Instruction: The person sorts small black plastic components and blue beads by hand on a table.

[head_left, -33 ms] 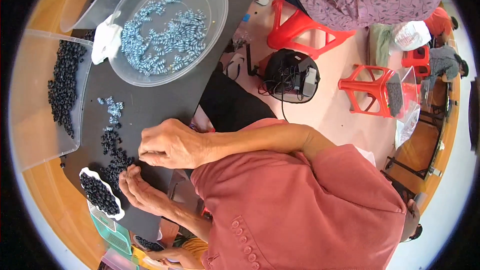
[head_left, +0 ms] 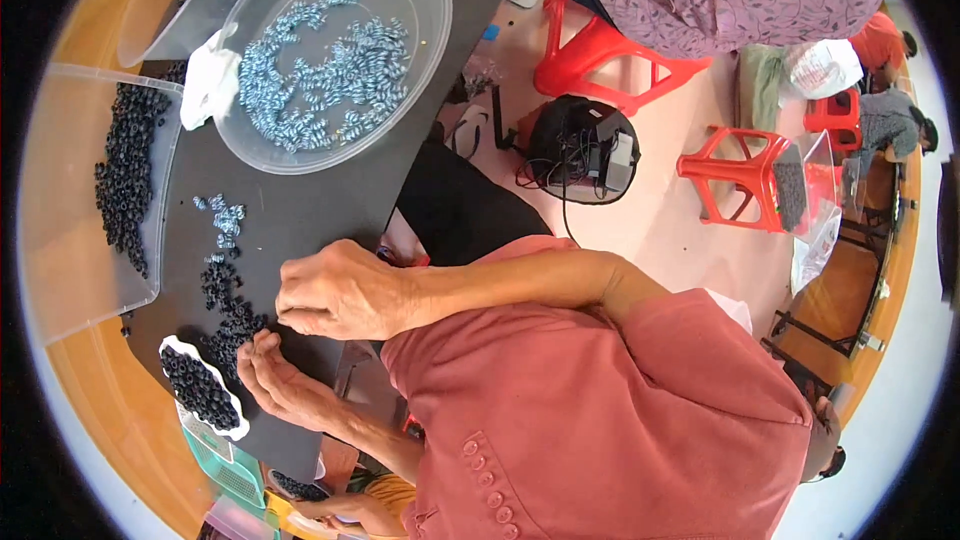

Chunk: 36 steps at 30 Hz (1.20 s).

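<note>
I have the right hand [head_left: 338, 290] and left hand [head_left: 285, 385] close together, fingers curled, but can't tell whether either grips anything; black rings [head_left: 232, 318] lie heaped on the worktop [head_left: 300, 212] just beside them.

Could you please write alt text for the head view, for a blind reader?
A person's bare right hand and left hand are close together by loose small black pieces on a dark table. Nearby are a white dish of similar pieces and a round clear tub of bluish coils.
</note>
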Tool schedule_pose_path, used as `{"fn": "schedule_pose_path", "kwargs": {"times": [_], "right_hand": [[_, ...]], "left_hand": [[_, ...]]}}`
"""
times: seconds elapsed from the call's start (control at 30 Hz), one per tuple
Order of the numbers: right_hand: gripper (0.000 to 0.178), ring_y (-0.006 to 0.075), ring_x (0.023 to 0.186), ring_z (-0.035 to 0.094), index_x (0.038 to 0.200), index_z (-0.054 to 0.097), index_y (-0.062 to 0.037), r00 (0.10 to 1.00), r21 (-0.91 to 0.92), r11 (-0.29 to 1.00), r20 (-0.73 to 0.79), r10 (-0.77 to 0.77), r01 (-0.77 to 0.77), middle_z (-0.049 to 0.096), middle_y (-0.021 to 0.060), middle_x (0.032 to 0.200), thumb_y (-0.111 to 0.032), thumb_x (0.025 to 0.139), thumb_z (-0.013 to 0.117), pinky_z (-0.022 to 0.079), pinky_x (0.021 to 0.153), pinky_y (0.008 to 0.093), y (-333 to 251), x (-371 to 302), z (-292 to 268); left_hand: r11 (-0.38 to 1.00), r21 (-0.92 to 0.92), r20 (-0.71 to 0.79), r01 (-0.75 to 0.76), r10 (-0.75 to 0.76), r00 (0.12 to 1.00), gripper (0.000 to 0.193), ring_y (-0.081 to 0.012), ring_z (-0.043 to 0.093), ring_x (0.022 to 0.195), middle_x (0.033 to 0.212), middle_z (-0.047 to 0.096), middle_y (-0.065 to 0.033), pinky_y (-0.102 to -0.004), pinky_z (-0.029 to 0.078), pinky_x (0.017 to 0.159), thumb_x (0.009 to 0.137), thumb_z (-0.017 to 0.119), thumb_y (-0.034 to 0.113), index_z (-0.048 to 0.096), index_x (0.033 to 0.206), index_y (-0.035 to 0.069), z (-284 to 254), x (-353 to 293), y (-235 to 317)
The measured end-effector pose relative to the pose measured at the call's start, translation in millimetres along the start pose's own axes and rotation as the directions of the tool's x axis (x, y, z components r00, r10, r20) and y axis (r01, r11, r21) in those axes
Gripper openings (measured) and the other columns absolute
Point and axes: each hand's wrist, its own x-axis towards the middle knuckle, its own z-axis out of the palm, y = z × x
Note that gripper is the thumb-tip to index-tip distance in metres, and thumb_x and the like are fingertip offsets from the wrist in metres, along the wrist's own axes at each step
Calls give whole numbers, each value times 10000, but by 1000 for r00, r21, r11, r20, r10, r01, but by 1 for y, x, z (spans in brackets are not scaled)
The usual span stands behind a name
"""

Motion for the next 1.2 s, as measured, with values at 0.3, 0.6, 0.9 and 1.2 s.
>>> {"fn": "schedule_pose_path", "kwargs": {"times": [0.3, 0.6, 0.9, 1.2], "right_hand": [[229, 183, 575, 526, 655, 470, -72, 964, -262, 928, 56, -260, 266, 419, 44, 715, -139, 731, 676, 455, 454, 324, 14, -10, 13], [231, 214, 585, 529, 667, 468, -40, 952, -169, 937, 22, -306, 305, 437, 65, 715, -140, 743, 662, 449, 461, 346, 18, -12, 14], [208, 221, 605, 539, 674, 473, -33, 954, -147, 943, 57, -293, 298, 449, 80, 722, -141, 735, 640, 455, 482, 353, 21, -11, 15], [162, 200, 658, 575, 684, 499, -78, 971, -239, 944, 125, -201, 226, 466, 42, 718, -144, 721, 642, 490, 545, 326, 12, -8, 6]], "left_hand": [[995, 98, -59, -5, 11, 998, 294, -249, 586, 953, 969, 605, -175, -347, 459, 904, 927, 504, 121, 520, 1127, -94, 0, -1, 3], [983, 183, -86, 15, 1, 996, 317, -272, 583, 964, 976, 595, -193, -357, 461, 919, 910, 530, 121, 519, 1138, -99, 1, -2, 5], [979, 198, -154, 50, -19, 988, 311, -235, 583, 962, 974, 603, -160, -337, 468, 907, 923, 534, 144, 530, 1127, -90, 10, -3, 10], [998, 33, -124, 60, -56, 991, 161, -193, 584, 848, 857, 603, -114, -325, 461, 874, 911, 522, 62, 556, 1036, -32, 9, 0, 3]]}}
